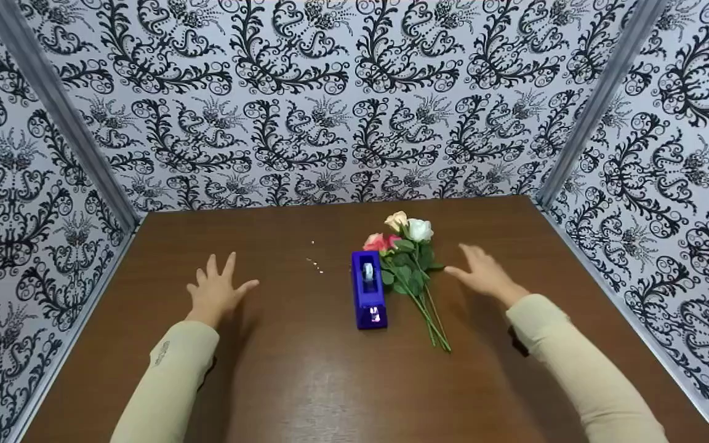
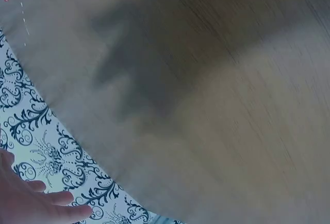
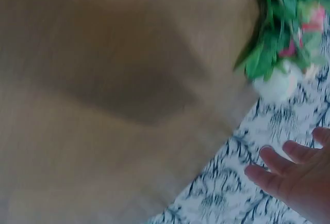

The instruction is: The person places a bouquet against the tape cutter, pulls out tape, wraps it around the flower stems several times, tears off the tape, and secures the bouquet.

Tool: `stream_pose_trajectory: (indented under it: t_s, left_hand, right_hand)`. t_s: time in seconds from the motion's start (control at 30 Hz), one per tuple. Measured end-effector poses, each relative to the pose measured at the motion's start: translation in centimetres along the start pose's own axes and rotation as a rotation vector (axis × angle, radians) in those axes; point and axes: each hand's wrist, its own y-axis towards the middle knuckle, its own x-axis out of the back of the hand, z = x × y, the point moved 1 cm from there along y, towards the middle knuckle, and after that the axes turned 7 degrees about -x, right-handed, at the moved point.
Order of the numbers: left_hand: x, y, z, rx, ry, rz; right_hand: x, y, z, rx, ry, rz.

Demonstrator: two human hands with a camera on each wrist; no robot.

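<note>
Three roses (image 1: 405,237), one tape dispenser (image 1: 368,289), two empty hands above table (image 1: 305,381).

You get even, bright overhead light in the head view, with a soft sheen on the table (image 1: 305,381) and faint shadows beside both sleeves. Both wrist views are blurred, probably by motion; the flowers (image 3: 278,38) smear, and hand shadows fall broad and soft-edged.
</note>
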Motion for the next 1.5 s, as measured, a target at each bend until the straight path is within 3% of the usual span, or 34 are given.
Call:
stream_pose_trajectory:
  t_s: [0.3, 0.6, 0.8, 1.1, 1.27, 1.5]
  left_hand:
    - [-0.6, 0.1, -0.1, -0.002, -0.013, 0.0]
    - [-1.2, 0.0, 0.3, 0.015, -0.031, 0.005]
    - [-1.3, -0.2, 0.7, 0.029, -0.057, 0.022]
    - [-0.8, -0.3, 0.5, 0.032, -0.045, 0.024]
    - [-0.4, -0.3, 0.7, 0.032, -0.059, 0.028]
    - [-0.6, -0.5, 1.0, 0.027, -0.082, 0.045]
  right_hand:
    - [-4.4, -0.5, 2.7, -0.136, 0.199, 0.103]
    - [-7.7, -0.5, 4.8, -0.185, 0.175, 0.147]
    - [-8.1, -0.6, 5.3, -0.208, 0.159, 0.178]
    - [-8.8, -0.5, 5.0, -0.134, 0.124, 0.1]
    - [-8.3, -0.4, 4.8, -0.185, 0.179, 0.106]
    - [-7.9, -0.9, 3.9, -0.239, 0.36, 0.155]
